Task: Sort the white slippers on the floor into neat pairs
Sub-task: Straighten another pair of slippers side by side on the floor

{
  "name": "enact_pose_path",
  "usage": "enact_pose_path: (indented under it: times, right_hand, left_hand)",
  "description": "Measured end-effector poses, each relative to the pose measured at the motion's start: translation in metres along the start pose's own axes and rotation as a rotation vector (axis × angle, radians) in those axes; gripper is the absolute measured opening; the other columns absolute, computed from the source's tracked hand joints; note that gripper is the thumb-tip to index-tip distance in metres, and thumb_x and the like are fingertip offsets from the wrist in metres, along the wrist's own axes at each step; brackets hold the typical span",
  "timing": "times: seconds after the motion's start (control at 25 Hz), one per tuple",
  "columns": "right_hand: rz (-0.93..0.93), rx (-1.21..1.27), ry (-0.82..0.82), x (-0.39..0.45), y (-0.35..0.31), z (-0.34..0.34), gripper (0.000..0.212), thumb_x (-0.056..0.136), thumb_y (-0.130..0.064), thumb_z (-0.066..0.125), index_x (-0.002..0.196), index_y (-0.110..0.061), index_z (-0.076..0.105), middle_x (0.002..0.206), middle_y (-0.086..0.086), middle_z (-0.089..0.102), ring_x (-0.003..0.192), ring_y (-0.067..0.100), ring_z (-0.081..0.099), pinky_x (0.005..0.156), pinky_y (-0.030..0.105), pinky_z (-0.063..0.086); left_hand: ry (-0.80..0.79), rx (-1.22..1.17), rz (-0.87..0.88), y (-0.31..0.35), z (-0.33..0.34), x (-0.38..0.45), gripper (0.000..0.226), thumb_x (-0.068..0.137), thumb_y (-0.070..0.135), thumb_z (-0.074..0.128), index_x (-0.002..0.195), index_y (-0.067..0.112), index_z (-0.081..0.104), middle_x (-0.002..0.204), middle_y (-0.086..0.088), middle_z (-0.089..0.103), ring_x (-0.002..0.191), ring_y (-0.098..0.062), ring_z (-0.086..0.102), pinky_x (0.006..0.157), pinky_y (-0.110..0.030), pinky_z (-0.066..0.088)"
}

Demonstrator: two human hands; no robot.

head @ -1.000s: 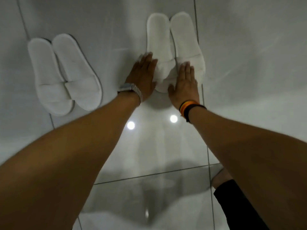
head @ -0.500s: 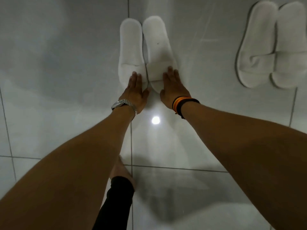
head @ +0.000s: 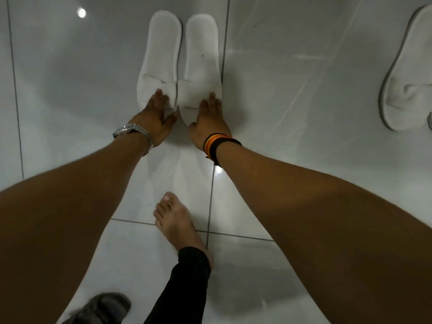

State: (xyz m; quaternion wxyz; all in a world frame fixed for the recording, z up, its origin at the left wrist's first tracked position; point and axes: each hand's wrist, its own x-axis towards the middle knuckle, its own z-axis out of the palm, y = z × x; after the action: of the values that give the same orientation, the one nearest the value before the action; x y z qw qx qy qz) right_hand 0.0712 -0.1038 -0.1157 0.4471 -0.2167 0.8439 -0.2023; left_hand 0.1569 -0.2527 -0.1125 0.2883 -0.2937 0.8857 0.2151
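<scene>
Two white slippers lie side by side and touching on the glossy tiled floor point(head: 70, 90), toe bands toward the camera. The left hand point(head: 153, 118), fingers flat and spread, rests on the toe end of the left slipper point(head: 161, 59); a metal wristwatch point(head: 132, 134) circles that wrist. The right hand point(head: 209, 120) lies flat on the toe end of the right slipper point(head: 202, 61), striped wristbands point(head: 216, 145) on its wrist. A bare foot point(head: 177, 224) stands below. Another white slipper point(head: 406, 78) lies well apart at the right edge.
</scene>
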Motion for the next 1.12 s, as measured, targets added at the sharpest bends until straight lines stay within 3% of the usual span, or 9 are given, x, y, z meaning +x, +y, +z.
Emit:
enact_pose_path:
  times: [0.08, 0.24, 0.4, 0.52, 0.68, 0.88, 1.0, 1.12]
  right_hand:
    - [-0.002, -0.016, 0.000, -0.001, 0.002, 0.005, 0.071, 0.099, -0.020, 0.047, 0.154, -0.002, 0.007, 0.163, 0.010, -0.013, 0.151, 0.027, -0.009, 0.122, 0.043, 0.019]
    - [-0.076, -0.033, -0.057, -0.006, 0.014, 0.001, 0.071, 0.096, -0.016, 0.047, 0.154, -0.004, 0.007, 0.164, 0.010, -0.012, 0.151, 0.026, -0.010, 0.122, 0.047, 0.019]
    - [-0.092, 0.067, 0.030, -0.017, 0.029, -0.015, 0.067, 0.096, -0.014, 0.046, 0.153, -0.006, 0.012, 0.165, 0.009, -0.004, 0.151, 0.024, -0.004, 0.121, 0.046, 0.020]
    - [-0.050, 0.069, 0.090, -0.044, 0.071, -0.044, 0.066, 0.096, -0.016, 0.048, 0.153, -0.008, 0.015, 0.165, 0.009, -0.002, 0.151, 0.024, -0.001, 0.122, 0.044, 0.020]
    - [0.131, -0.033, 0.274, -0.079, 0.172, -0.121, 0.069, 0.096, -0.020, 0.048, 0.154, -0.009, 0.013, 0.165, 0.009, -0.002, 0.151, 0.026, -0.001, 0.121, 0.047, 0.021]
    - [0.386, -0.105, 0.509, -0.108, 0.320, -0.237, 0.071, 0.098, -0.025, 0.046, 0.154, -0.007, 0.008, 0.164, 0.011, -0.002, 0.151, 0.028, 0.000, 0.121, 0.047, 0.021]
    - [0.479, -0.079, 0.361, -0.121, 0.402, -0.278, 0.068, 0.101, -0.027, 0.042, 0.155, -0.009, 0.004, 0.165, 0.008, -0.007, 0.151, 0.026, -0.004, 0.122, 0.047, 0.017]
    - [0.376, -0.062, 0.258, -0.137, 0.460, -0.295, 0.068, 0.101, -0.020, 0.044, 0.156, -0.016, 0.002, 0.164, 0.002, -0.012, 0.151, 0.022, -0.005, 0.122, 0.039, 0.012]
  left_hand:
    - [-0.005, -0.001, 0.008, -0.004, 0.000, 0.002, 0.070, 0.101, 0.054, 0.037, 0.159, 0.021, 0.016, 0.169, 0.002, 0.002, 0.143, -0.032, 0.040, 0.117, -0.048, 0.033]
    - [0.008, -0.015, -0.006, -0.004, 0.001, 0.001, 0.071, 0.100, 0.055, 0.035, 0.159, 0.020, 0.016, 0.170, 0.000, 0.000, 0.154, -0.024, 0.018, 0.120, -0.049, 0.029]
    - [0.089, 0.044, -0.015, 0.012, -0.007, -0.012, 0.073, 0.102, 0.048, 0.036, 0.160, 0.014, 0.006, 0.169, -0.007, 0.000, 0.153, -0.031, 0.020, 0.117, -0.049, 0.035]
    - [0.129, 0.058, 0.066, 0.052, -0.003, -0.029, 0.072, 0.104, 0.043, 0.035, 0.160, 0.010, 0.003, 0.169, -0.011, 0.001, 0.155, -0.031, 0.011, 0.124, -0.045, 0.021]
    - [0.068, 0.037, 0.218, 0.173, 0.031, -0.037, 0.070, 0.105, 0.038, 0.035, 0.160, 0.009, 0.001, 0.168, -0.012, -0.001, 0.155, -0.028, 0.004, 0.126, -0.041, 0.013]
    - [-0.025, -0.046, 0.463, 0.386, 0.094, -0.018, 0.069, 0.105, 0.038, 0.034, 0.160, 0.012, 0.002, 0.169, -0.008, -0.006, 0.156, -0.023, -0.004, 0.127, -0.038, 0.005]
    - [-0.121, -0.024, 0.527, 0.503, 0.142, -0.006, 0.068, 0.105, 0.041, 0.028, 0.160, 0.012, -0.001, 0.168, -0.006, -0.010, 0.155, -0.021, -0.009, 0.126, -0.038, 0.001]
    - [-0.223, 0.030, 0.467, 0.568, 0.185, 0.002, 0.069, 0.105, 0.039, 0.027, 0.160, 0.012, -0.005, 0.168, -0.006, -0.015, 0.155, -0.024, -0.012, 0.127, -0.043, 0.003]
